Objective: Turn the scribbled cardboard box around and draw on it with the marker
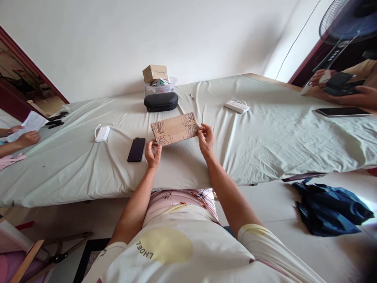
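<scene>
The card (174, 129) is a brown flat rectangle with flower drawings in dark line on it. It is held over the middle of the table, near the front edge and a little tilted. The left hand (153, 153) pinches its lower left corner between thumb and fingers. The right hand (206, 139) closes its fingers on the right short edge. Both hands have hold of the card and nothing else.

Just left of the left hand, a black phone (136, 149) lies flat on the sheet (265, 137). This sheet is pale green, wrinkled, and covers the whole long table. Behind the card lies one black case (161, 101). Behind the case stands one clear tub (171, 87) with one small box (155, 73) on top. There are two white gadgets (102, 133), one at the left and the other (236, 106) at the right. A second phone (343, 112) lies far at the right.

Two other people sit at the ends. At the left, a hand (28, 138) holds a paper (31, 122). At the right, hands (363, 96) hold a dark device (338, 84).

The wall behind is plain white. A fan (347, 19) stands in the right corner, and a blue cloth (330, 208) lies on the pale floor.
</scene>
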{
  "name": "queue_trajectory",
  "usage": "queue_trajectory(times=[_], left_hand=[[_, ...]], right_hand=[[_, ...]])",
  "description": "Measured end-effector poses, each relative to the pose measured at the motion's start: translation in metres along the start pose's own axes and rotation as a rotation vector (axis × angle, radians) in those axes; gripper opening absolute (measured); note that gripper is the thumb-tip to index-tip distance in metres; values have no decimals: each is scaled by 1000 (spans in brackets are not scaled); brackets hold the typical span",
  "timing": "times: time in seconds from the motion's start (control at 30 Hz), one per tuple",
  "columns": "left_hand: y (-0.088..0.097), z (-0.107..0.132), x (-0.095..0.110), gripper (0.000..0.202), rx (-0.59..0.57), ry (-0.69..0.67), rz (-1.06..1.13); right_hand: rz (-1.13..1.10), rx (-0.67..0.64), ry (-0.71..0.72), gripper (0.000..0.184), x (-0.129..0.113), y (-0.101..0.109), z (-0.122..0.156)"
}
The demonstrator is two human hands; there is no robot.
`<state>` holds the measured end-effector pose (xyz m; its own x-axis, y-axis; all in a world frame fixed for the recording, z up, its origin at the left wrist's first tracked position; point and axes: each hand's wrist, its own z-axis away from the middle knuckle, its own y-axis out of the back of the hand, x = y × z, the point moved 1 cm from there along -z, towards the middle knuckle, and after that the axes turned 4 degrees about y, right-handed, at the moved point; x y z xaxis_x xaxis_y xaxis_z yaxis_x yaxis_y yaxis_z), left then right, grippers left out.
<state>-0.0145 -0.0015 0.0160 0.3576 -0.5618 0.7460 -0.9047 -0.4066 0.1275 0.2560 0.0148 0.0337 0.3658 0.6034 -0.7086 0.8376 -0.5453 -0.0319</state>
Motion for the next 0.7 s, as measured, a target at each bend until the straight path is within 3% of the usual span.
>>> queue_trajectory(times=[0.2,0.33,0.47,0.57,0.7], left_hand=[[2,0,-5,68,-14,43,-36],[-2,-1,-15,66,-142,70,-120],[-8,-1,-27,76,-265,169,-266],[-10,-1,-31,73,-311,197,-285],[-7,-2,-28,60,-286,189,-242]], right_hand=[[106,-78,47,36,-16,0,5],[164,-171,30,44,-14,-1,4],[165,-283,16,58,-6,-5,3],[149,-323,1,67,1,-8,3],[151,-308,-6,68,4,-8,3]])
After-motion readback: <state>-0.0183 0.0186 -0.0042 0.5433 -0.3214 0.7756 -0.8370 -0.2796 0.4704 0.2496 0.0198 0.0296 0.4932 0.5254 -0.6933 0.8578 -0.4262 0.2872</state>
